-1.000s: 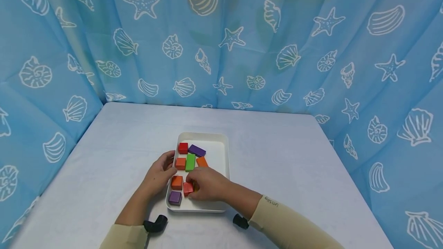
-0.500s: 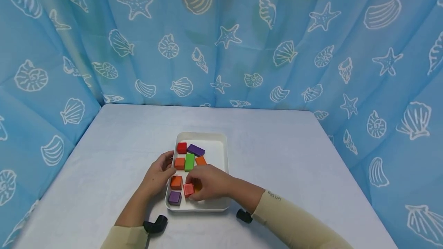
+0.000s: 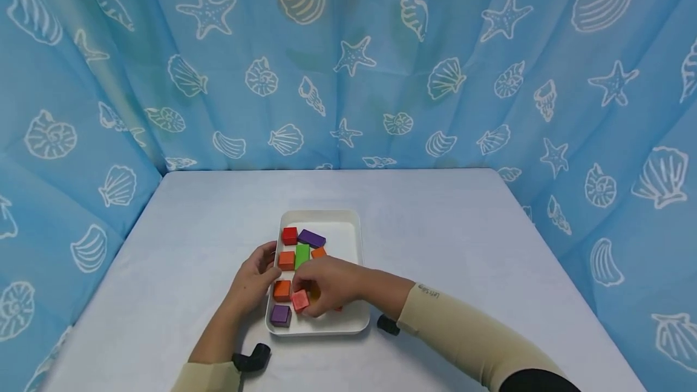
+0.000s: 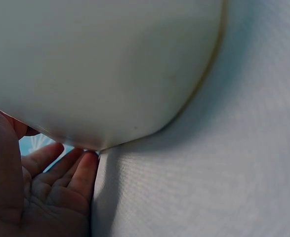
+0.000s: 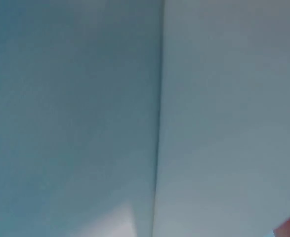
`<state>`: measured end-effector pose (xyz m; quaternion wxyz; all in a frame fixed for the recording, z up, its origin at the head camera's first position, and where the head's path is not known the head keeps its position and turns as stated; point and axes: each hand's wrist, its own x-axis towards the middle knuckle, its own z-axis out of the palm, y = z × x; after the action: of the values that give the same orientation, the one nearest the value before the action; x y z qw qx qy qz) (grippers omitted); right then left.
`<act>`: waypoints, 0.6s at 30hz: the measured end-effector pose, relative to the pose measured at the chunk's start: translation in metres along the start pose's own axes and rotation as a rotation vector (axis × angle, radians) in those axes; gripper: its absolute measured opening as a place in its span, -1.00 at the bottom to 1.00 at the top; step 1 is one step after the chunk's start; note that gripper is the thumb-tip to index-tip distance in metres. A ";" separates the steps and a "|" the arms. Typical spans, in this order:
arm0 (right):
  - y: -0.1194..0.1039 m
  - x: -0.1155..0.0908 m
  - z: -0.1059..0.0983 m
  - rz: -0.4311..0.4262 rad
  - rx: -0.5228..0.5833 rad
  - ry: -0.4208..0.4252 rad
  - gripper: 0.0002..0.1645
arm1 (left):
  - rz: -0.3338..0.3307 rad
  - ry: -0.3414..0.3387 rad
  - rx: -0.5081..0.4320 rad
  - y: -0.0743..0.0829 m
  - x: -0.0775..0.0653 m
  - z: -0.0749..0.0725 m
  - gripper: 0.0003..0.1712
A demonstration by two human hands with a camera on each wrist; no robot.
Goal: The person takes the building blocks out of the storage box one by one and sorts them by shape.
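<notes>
Lengthwise, tray [image 3: 344, 238] points fwd, R hand [image 3: 333, 284] pinching pink blk [image 3: 300, 300] askew.

Beige sleeves [image 3: 460, 330]; small dark lettering [image 3: 428, 291] near right cuff [image 3: 409, 313]; black wrist fittings [image 3: 254, 359].

Blue curtain [image 3: 376, 98] behind white table [image 3: 446, 228]

Head view overlooks tray [image 3: 343, 233]; wrist views sit close.
</notes>
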<state>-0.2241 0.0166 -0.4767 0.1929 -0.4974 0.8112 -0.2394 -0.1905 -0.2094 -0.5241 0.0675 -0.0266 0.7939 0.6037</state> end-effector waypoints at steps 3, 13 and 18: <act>0.006 -0.006 -0.002 -0.001 0.018 0.026 -0.61 | -0.003 0.010 0.015 0.002 -0.002 0.002 -0.22; 0.025 -0.033 -0.024 0.022 0.116 0.136 -0.59 | -0.014 0.032 0.045 0.006 -0.002 0.002 -0.23; 0.039 -0.056 -0.032 0.088 0.093 0.207 -0.58 | -0.018 0.021 0.048 0.004 -0.002 0.005 -0.23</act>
<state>-0.2457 0.0883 -0.4696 0.1415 -0.4243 0.8359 -0.3181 -0.1883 -0.2042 -0.5212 0.0651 -0.0386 0.8086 0.5835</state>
